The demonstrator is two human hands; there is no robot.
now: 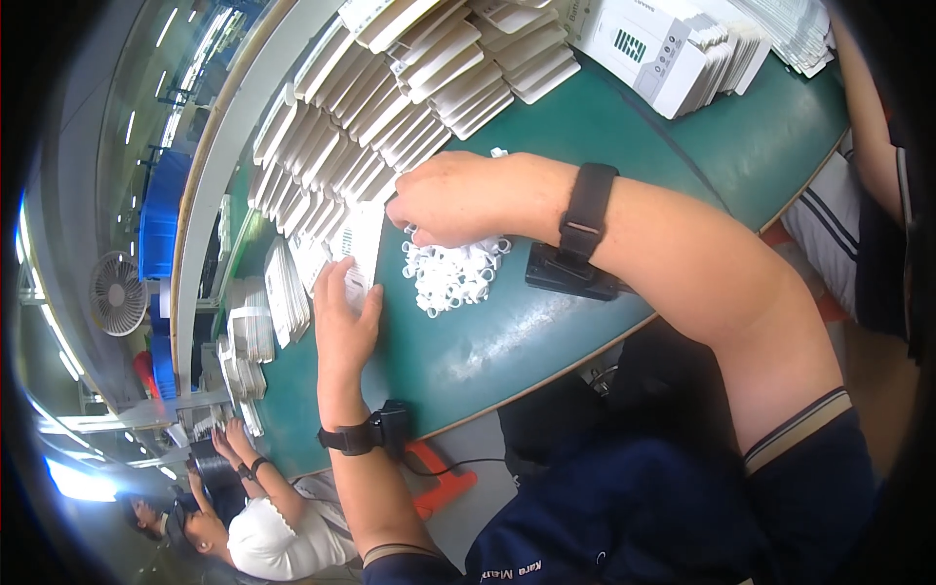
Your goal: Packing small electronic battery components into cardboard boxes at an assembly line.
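Observation:
My left hand (347,317) has its thumb and fingers on either side of a flat white box (367,234) with small dark print, holding it at its near end. My right hand (450,199) is bent over the far end of that box, its fingers curled together; what they pinch, if anything, is hidden. Just below the right hand lies a heap of small white plastic ring-shaped pieces (453,278) on the green tabletop (526,341). One more small white piece (499,153) shows behind the right wrist.
Rows of stacked flat white boxes (419,78) fill the far side. More boxes (653,54) stand at the far right, and bundles (252,322) at the left. A person's arm (868,107) is at the right edge; another person in white (278,536) works at the lower left.

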